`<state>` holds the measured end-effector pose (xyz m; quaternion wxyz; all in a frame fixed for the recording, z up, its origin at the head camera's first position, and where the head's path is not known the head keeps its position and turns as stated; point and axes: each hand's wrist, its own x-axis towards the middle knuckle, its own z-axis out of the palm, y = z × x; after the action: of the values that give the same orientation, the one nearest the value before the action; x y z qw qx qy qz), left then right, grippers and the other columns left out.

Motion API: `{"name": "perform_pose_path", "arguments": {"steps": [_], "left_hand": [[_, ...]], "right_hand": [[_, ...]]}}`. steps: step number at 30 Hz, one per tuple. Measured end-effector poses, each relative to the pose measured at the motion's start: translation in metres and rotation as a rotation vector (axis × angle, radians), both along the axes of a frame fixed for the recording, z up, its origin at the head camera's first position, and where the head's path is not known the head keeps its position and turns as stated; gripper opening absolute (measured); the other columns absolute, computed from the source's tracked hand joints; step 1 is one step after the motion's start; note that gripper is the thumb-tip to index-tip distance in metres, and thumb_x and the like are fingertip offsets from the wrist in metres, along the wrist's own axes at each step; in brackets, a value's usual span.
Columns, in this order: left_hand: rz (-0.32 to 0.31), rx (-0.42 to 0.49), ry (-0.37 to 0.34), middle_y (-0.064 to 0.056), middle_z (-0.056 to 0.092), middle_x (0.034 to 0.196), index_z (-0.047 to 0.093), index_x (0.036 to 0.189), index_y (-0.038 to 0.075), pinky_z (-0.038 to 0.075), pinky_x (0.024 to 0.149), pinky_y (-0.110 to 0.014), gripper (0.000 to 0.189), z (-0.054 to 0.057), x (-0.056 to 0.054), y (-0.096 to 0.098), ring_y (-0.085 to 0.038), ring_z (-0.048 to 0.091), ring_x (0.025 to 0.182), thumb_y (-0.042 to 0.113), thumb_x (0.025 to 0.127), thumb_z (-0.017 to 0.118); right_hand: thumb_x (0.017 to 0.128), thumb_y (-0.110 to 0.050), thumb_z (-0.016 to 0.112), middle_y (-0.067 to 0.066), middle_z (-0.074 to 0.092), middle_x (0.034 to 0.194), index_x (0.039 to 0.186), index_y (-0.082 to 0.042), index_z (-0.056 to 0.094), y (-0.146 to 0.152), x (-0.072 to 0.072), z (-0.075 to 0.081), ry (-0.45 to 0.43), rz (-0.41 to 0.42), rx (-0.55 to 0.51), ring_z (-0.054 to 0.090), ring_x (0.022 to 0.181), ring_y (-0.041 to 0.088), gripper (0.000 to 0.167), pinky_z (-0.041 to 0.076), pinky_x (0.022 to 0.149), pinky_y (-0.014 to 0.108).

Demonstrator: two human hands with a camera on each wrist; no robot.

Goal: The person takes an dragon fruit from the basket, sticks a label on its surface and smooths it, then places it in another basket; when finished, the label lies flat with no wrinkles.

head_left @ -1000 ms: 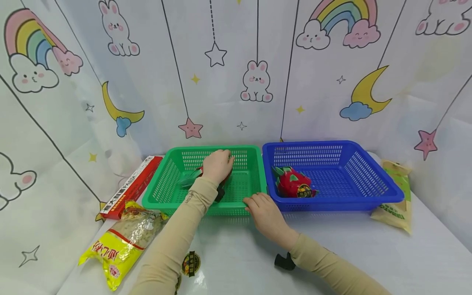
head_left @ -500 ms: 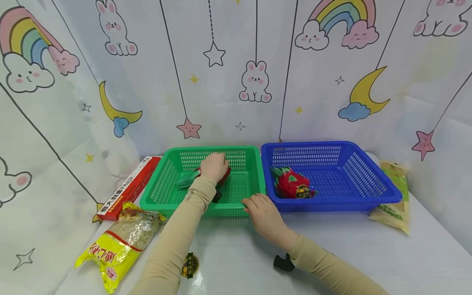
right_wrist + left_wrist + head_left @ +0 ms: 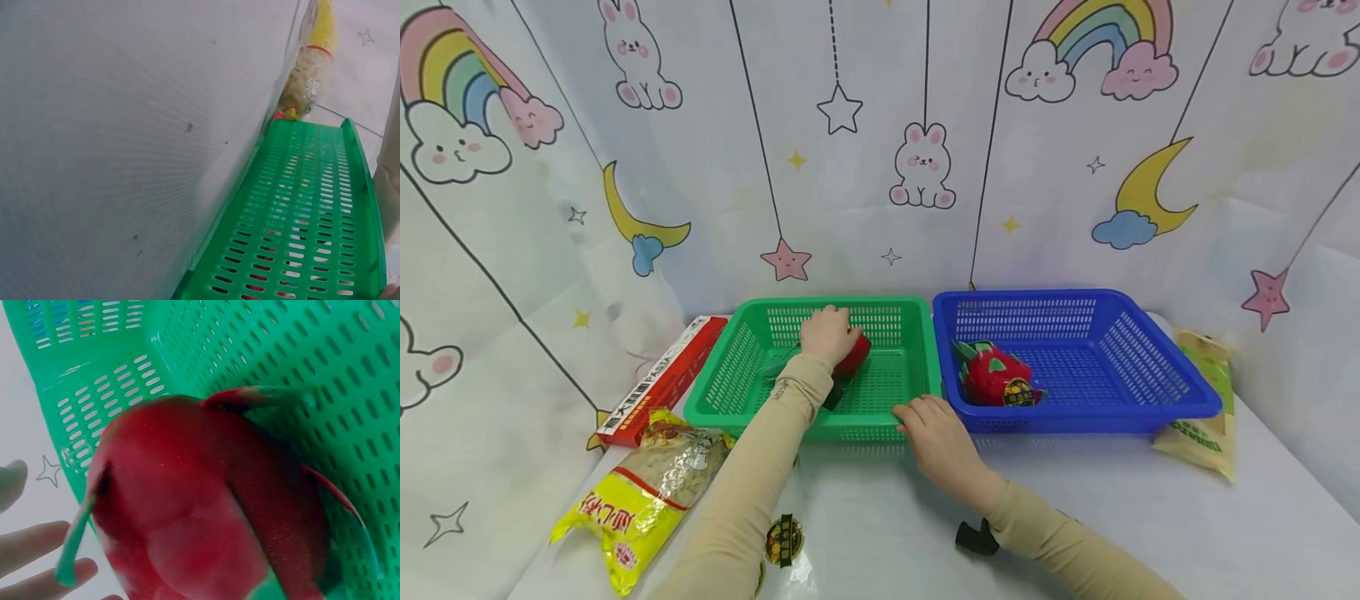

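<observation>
A red dragon fruit (image 3: 853,357) with green-tipped scales lies in the green basket (image 3: 929,358). My left hand (image 3: 827,335) is over the basket, beside the fruit, and covers part of it. In the left wrist view the dragon fruit (image 3: 187,500) fills the middle, and the hand's fingers (image 3: 31,547) are spread at the left edge, one scale overlapping them. A pale green piece (image 3: 778,365) shows left of this hand. My right hand (image 3: 942,446) grips the basket's front rim near its right corner. The right wrist view shows the basket's slotted wall (image 3: 294,231).
A blue basket (image 3: 1180,410) on the right holds another dragon fruit (image 3: 997,375) with a round label. On the left lie a red pasta box (image 3: 662,383) and a yellow bag (image 3: 647,500). A green-and-beige bag (image 3: 1206,417) lies far right. A black-and-gold label (image 3: 785,540) is near the left sleeve.
My left hand has shifted a little to the left inside the green basket, and more of the dragon fruit shows on its right. The right hand stays at the rim.
</observation>
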<state>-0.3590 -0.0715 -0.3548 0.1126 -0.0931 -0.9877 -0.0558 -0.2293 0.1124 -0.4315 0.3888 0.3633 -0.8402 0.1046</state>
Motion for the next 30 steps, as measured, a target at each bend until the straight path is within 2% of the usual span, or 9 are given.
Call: {"name": "perform_pose_path", "arguments": {"steps": [6, 12, 17, 21, 25, 30], "left_hand": [[0.000, 0.025, -0.045, -0.015, 0.058, 0.118, 0.055, 0.126, 0.009, 0.050, 0.082, -0.049, 0.053, -0.004, -0.005, -0.006, -0.034, 0.056, 0.107, 0.047, 0.089, 0.053], [-0.009, 0.040, -0.123, -0.016, 0.051, 0.129, 0.050, 0.131, 0.008, 0.044, 0.091, -0.053, 0.063, -0.009, -0.008, -0.012, -0.037, 0.050, 0.116, 0.053, 0.087, 0.053], [-0.030, 0.028, -0.143, -0.016, 0.052, 0.128, 0.050, 0.130, 0.009, 0.044, 0.089, -0.052, 0.064, -0.012, -0.010, -0.013, -0.036, 0.052, 0.111, 0.055, 0.086, 0.053], [-0.034, 0.016, -0.164, -0.016, 0.050, 0.130, 0.049, 0.132, 0.010, 0.044, 0.090, -0.052, 0.066, -0.013, -0.011, -0.013, -0.036, 0.052, 0.112, 0.056, 0.084, 0.055], [-0.032, 0.016, -0.226, -0.017, 0.047, 0.132, 0.045, 0.135, 0.011, 0.043, 0.091, -0.053, 0.071, -0.014, -0.010, -0.013, -0.038, 0.049, 0.113, 0.056, 0.081, 0.058], [-0.043, 0.016, -0.311, -0.021, 0.043, 0.132, 0.037, 0.140, 0.014, 0.042, 0.090, -0.055, 0.081, -0.014, -0.009, -0.013, -0.042, 0.047, 0.112, 0.056, 0.076, 0.064]], "right_hand": [[0.082, -0.012, 0.065, 0.004, 0.060, 0.085, 0.099, -0.004, 0.062, 0.000, 0.001, -0.001, -0.002, -0.005, 0.006, 0.059, 0.083, 0.020, 0.019, 0.047, 0.087, 0.037], [0.084, -0.014, 0.063, 0.004, 0.061, 0.085, 0.099, -0.004, 0.062, -0.001, 0.002, 0.000, -0.001, -0.007, 0.008, 0.059, 0.084, 0.020, 0.018, 0.047, 0.088, 0.037], [0.083, -0.014, 0.063, 0.004, 0.060, 0.085, 0.099, -0.005, 0.062, -0.001, 0.002, -0.001, -0.002, -0.008, 0.008, 0.059, 0.084, 0.020, 0.018, 0.047, 0.088, 0.036], [0.089, -0.015, 0.058, 0.004, 0.060, 0.085, 0.099, -0.005, 0.062, -0.001, 0.002, -0.001, -0.011, -0.008, 0.007, 0.059, 0.084, 0.020, 0.015, 0.046, 0.088, 0.036], [0.092, -0.017, 0.054, 0.004, 0.060, 0.085, 0.099, -0.005, 0.062, 0.000, 0.001, -0.001, -0.010, -0.007, 0.006, 0.059, 0.084, 0.020, 0.016, 0.047, 0.088, 0.036], [0.091, -0.016, 0.055, 0.004, 0.060, 0.084, 0.099, -0.005, 0.062, 0.000, 0.000, -0.002, -0.006, -0.013, 0.009, 0.059, 0.084, 0.020, 0.016, 0.047, 0.088, 0.036]]}}
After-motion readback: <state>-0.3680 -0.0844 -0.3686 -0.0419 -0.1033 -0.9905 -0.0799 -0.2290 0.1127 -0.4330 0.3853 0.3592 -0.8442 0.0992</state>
